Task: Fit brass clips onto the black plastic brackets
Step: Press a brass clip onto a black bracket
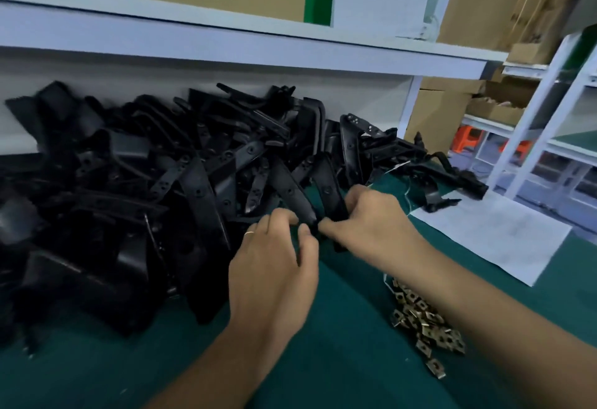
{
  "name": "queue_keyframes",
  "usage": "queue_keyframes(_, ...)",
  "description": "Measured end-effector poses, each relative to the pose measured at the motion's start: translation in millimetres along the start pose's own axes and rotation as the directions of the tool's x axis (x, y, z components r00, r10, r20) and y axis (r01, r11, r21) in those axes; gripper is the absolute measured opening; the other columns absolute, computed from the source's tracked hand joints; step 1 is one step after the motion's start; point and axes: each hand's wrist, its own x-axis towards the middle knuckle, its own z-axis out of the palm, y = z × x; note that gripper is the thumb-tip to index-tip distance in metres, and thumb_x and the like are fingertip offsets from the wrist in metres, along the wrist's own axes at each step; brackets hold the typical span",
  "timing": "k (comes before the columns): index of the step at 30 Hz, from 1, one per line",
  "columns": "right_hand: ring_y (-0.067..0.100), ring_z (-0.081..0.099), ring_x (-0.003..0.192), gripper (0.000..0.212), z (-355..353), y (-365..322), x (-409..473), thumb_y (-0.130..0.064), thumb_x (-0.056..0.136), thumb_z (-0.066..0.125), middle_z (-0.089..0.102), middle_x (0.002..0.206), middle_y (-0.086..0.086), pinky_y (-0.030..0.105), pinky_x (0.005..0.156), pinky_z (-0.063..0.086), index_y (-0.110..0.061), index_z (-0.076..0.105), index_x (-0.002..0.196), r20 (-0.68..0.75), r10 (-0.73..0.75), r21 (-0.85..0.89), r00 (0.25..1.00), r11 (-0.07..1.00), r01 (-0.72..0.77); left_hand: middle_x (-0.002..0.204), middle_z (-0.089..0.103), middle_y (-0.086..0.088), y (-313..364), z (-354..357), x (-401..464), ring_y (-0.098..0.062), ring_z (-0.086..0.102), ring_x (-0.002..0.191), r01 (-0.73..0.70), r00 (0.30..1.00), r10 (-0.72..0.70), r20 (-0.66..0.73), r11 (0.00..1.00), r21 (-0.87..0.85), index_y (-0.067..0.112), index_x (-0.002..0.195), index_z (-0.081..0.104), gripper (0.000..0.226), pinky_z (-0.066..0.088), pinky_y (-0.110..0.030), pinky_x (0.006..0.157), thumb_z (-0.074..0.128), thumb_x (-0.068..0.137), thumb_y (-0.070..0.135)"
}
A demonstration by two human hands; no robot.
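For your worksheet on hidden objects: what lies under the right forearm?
Brass clips lie heaped on the green mat, partly under the forearm; how many it covers cannot be seen.

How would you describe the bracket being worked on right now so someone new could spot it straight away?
Start at the big heap of black plastic brackets on the green table, under the white shelf. At the heap's front right edge, the left hand and right hand meet. The bracket gripped by the right hand is the one: alone among them, it is held by fingers.

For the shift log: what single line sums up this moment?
left hand: pinches bracket | right hand: grips bracket | clip pile: on mat
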Motion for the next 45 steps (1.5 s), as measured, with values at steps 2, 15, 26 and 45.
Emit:
queue_keyframes(2,0.01,0.062,0.051,0.037,-11,7,-25,-0.056,0.067,0.071,0.064,0.062,-0.005,0.036,0.047,0.054,-0.024,0.056,0.077,0.012,-0.037,0.068,0.999,0.997,0.036,0.106,0.061,0.023,0,3,0,0.001,0.055,0.103,-0.044,0.996,0.049,0.077,0.996,-0.075,0.037,0.12,0.056,0.046,0.048,-0.026,0.082,0.025,0.098,0.062)
queue_keyframes(15,0.015,0.065,0.055,0.028,-14,24,-79,-0.049,0.083,0.067,0.065,0.069,-0.005,0.039,0.052,0.057,-0.029,0.048,0.08,-0.142,-0.037,0.363,0.989,0.928,0.087,0.08,0.069,0.004,-5,6,3,-0.014,0.066,0.081,0.021,0.999,-0.016,0.04,0.991,-0.134,0.019,0.095,0.062,0.08,0.053,-0.047,0.084,0.011,0.094,0.08)
queue_keyframes(26,0.014,0.069,0.072,0.032,-1,35,-84,-0.015,0.089,0.058,0.07,0.084,-0.006,0.039,0.063,0.058,-0.034,0.054,0.114,0.196,-0.347,0.406,0.917,0.88,0.246,0.121,0.068,0.018,0,5,-5,-0.006,0.065,0.114,-0.195,0.894,0.363,0.261,0.842,-0.502,0.041,0.146,0.044,0.056,0.049,-0.021,0.091,0.061,0.094,0.05)
queue_keyframes(45,0.017,0.051,0.097,0.019,-35,100,-33,-0.052,0.092,0.069,0.054,0.092,-0.011,0.03,0.075,0.035,-0.036,0.077,0.096,0.025,-0.155,-0.381,0.988,0.912,0.153,0.101,0.046,0.023,2,10,-2,-0.001,0.057,0.072,-0.239,0.949,0.2,0.245,0.961,0.139,0.053,0.158,0.007,0.071,0.054,-0.024,0.064,0.033,0.094,0.067)
